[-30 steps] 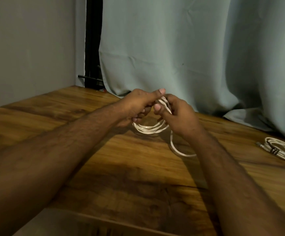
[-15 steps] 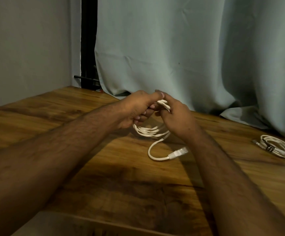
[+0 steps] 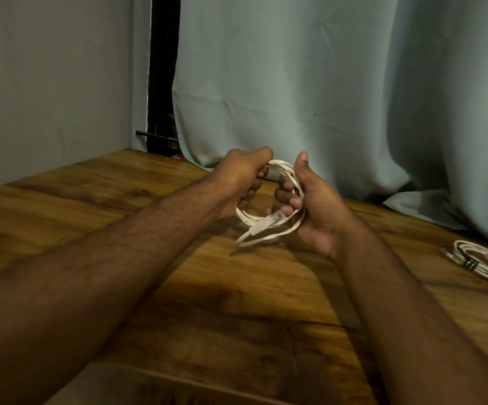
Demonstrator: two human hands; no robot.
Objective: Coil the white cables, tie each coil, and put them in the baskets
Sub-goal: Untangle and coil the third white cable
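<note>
Both hands hold one white cable coil (image 3: 269,220) above the table (image 3: 178,302). Left hand (image 3: 241,182) grip: fingers curled round the coil's left side, thumb lying over the top strands. Right hand (image 3: 314,209) grip: fingers curled through the loop and clamped on its right side, thumb stuck straight up, not on the cable. Hands sit close, with only the coil's opening between them.

Coil look: thin off-white round cable, several turns bunched into a rough oval, strands not neatly aligned. Clear plug (image 3: 266,223) with a ribbed boot lies across the lower strands, just below the right fingers. One loose loop sags out of the bundle's bottom, toward the table; can't tell if it touches the wood.

Orientation: coil stands nearly on edge, opening facing roughly the camera. Long axis runs top to bottom, tilted, with the top near the thumbs and the bottom swung down-left. Plug points up-right, its cable trailing down-left.

Further out from the coil: second coiled white cable (image 3: 482,260) lies flat on the table, well to the right, bound with a dark tie. Grey-green curtain (image 3: 324,83) hangs behind the coil, grey wall (image 3: 47,83) to its far left.
</note>
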